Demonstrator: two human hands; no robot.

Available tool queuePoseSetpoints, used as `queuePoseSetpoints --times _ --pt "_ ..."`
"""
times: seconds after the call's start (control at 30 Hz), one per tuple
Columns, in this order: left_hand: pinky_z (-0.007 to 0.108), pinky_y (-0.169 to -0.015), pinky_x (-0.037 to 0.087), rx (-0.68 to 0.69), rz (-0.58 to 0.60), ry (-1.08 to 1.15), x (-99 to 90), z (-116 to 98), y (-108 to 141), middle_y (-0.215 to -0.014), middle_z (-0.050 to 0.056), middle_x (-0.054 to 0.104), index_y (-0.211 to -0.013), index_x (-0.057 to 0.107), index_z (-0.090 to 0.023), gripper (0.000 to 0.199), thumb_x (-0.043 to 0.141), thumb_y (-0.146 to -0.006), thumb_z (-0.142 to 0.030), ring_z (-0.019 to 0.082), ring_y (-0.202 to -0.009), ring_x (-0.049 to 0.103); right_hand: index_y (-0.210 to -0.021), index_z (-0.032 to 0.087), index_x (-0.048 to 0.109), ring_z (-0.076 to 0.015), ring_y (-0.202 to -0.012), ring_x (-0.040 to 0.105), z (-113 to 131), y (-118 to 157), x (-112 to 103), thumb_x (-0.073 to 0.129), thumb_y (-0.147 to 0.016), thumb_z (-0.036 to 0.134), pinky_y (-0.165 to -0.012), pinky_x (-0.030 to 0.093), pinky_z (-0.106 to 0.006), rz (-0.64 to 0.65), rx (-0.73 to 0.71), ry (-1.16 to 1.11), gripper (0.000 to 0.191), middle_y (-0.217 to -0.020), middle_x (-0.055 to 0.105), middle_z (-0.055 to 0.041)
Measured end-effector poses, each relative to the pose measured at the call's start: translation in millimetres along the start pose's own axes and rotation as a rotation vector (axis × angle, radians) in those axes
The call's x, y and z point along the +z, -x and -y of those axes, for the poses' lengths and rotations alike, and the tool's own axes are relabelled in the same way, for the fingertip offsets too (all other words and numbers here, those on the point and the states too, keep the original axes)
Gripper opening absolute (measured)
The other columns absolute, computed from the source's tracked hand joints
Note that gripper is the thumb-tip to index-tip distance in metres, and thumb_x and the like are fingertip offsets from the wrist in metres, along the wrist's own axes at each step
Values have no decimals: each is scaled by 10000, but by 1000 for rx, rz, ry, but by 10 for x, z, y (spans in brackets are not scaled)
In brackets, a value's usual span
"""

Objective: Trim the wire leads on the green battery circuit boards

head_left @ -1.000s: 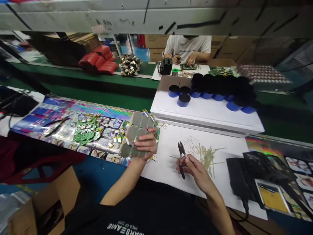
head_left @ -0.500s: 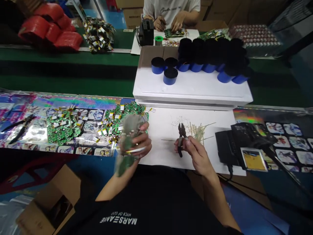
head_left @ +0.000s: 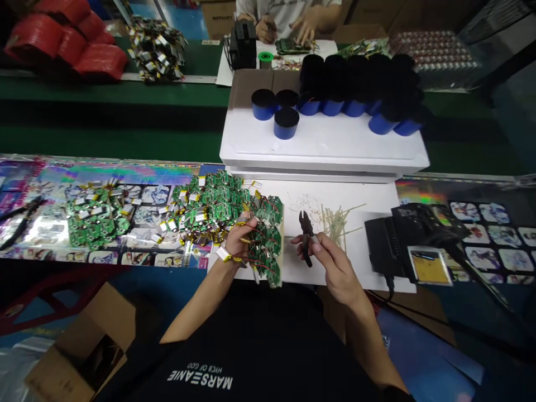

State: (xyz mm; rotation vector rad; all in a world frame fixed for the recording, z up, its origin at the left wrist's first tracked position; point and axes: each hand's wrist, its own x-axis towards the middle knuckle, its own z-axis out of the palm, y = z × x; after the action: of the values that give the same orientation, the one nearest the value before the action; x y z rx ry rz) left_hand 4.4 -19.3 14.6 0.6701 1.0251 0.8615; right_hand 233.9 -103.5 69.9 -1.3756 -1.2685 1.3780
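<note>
My left hand [head_left: 239,239] grips a panel of green circuit boards [head_left: 270,240] with red wires, held upright on edge. Small silver battery packs [head_left: 223,254] with yellow tape hang from it beside my wrist. To its right, my right hand [head_left: 329,258] is closed around dark cutting pliers [head_left: 306,230], jaws pointing away from me and slightly apart. The pliers do not touch the boards. Thin pale strips [head_left: 337,223] and small clippings [head_left: 305,202] lie on the white sheet [head_left: 355,262] beyond. Left of my left hand is a heap of wired circuit boards [head_left: 218,201].
A second board pile [head_left: 98,220] and another pair of pliers [head_left: 20,223] lie further left. Blue cylinders [head_left: 286,125] stand on a white foam block [head_left: 326,151]. A black device [head_left: 387,251] with cables sits right. Across the bench, a co-worker's hands [head_left: 305,25] handle boards.
My left hand has turned the board panel, blurred before, so its wired side shows, and it now stands nearer the pliers. My right hand keeps hold of the pliers. The view has shifted slightly.
</note>
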Motion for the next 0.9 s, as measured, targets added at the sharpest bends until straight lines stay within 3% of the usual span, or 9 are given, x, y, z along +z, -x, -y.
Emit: queuePoseSetpoints --times 0.1,0.17,0.33,0.5,0.6,0.7,0.8,0.9 --pt "231 -548 429 129 -186 9 75 100 69 -669 -70 513 -866 504 -261 432 835 -648 -434 119 -586 527 -1084 241 663 -241 -991 642 53 45 1 445 -1114 501 -917 484 -374 -10 -15 146 341 -1096 719 -70" --pt "235 -580 447 195 -244 -25 117 156 105 -709 -60 577 -879 565 -257 367 827 -663 -398 132 -632 559 -1051 239 646 -233 -974 634 60 52 11 430 -1119 497 -895 473 -356 -29 -27 227 344 -1042 695 -56" --pt "232 -741 514 291 -242 -97 105 206 145 -861 -37 684 -1004 684 -267 322 830 -738 -376 157 -818 664 -893 238 540 -207 -841 570 27 45 35 403 -1128 469 -784 425 -337 -60 -46 389 357 -881 593 -25" --pt "236 -793 540 348 -209 -176 52 135 181 -1014 -10 744 -1130 716 -275 370 839 -798 -384 169 -898 674 -782 254 423 -184 -728 490 -22 41 12 421 -1118 480 -722 387 -331 -111 -52 465 405 -763 488 12" --pt "225 -690 531 320 -206 -190 49 86 198 -950 -10 728 -1134 719 -263 401 853 -772 -373 163 -812 652 -772 248 468 -185 -718 498 -96 35 4 444 -1104 513 -703 399 -330 -86 -4 370 425 -751 520 4" --pt "200 -549 473 238 -183 -110 73 70 197 -836 -28 690 -1092 718 -249 413 863 -718 -347 130 -666 590 -789 253 503 -194 -701 542 -197 23 52 463 -1079 577 -664 436 -333 2 68 23 437 -756 574 -7" --pt "186 -536 463 159 -156 -30 118 59 176 -774 -30 680 -1019 708 -215 387 855 -674 -312 116 -629 581 -759 267 430 -192 -645 543 -265 21 105 468 -1057 630 -613 447 -333 39 93 -251 471 -725 562 4" --pt "192 -531 459 170 -135 -42 154 24 144 -766 -23 690 -1001 696 -189 410 870 -648 -303 119 -619 586 -787 258 456 -184 -676 516 -265 50 74 470 -1070 608 -653 440 -329 2 27 -116 451 -749 538 8"
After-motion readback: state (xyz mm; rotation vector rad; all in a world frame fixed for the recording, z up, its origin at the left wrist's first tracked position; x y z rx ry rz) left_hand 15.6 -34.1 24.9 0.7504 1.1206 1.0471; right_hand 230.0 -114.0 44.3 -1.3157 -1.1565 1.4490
